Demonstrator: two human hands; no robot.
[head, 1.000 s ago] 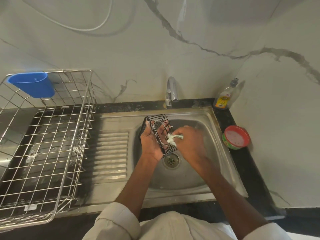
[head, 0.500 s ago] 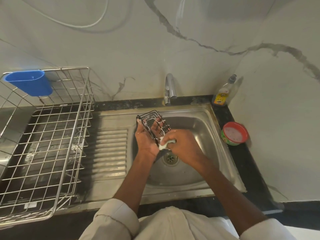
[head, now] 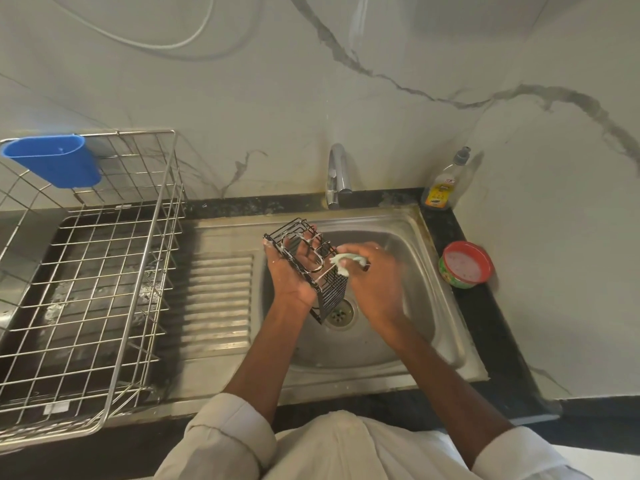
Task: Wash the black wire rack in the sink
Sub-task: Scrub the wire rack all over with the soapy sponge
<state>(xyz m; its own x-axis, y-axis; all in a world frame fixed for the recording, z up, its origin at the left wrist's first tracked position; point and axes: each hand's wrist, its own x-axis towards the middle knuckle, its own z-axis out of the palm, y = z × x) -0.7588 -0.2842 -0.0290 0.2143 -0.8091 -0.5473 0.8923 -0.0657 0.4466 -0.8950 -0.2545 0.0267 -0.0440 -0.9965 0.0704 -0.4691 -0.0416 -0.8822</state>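
Wall: a marble-patterned wall (head: 398, 109) with grey veins is standing behind and to the right of the counter; a white cable (head: 166, 43) is looping across its upper part.
Counter: a black stone countertop (head: 485, 327) is framing the sink on the back and right.
Dish rack: a large steel wire dish drainer (head: 104, 271) is sitting at the left, with a blue plastic cutlery cup (head: 55, 161) hanging on its back corner.
Sink: a stainless steel sink (head: 426, 306) with a ribbed drainboard (head: 218, 299) on its left is lying in the middle; the drain (head: 341, 313) is showing at the basin floor.
Faucet: a chrome tap (head: 337, 174) is rising at the back edge of the sink.
Wire rack: the black wire rack (head: 329, 289) is being held tilted over the basin, above the drain, flecked with white suds.
Left hand: the left hand (head: 294, 268) is gripping the rack, fingers threading through its wires, palm up.
Right hand: the right hand (head: 374, 275) is pinching a pale green scrub pad (head: 346, 261) and pressing it against the rack's right edge, just beside the left fingers.
Soap bottle: a clear dish-soap bottle (head: 443, 188) with a yellow label is standing at the back right corner; its writing is too small to read.
Tub: a red-rimmed round tub (head: 465, 265) of pale soap is sitting on the counter right of the basin.
Sleeves: cream sleeves (head: 228, 434) are showing rolled at both forearms.
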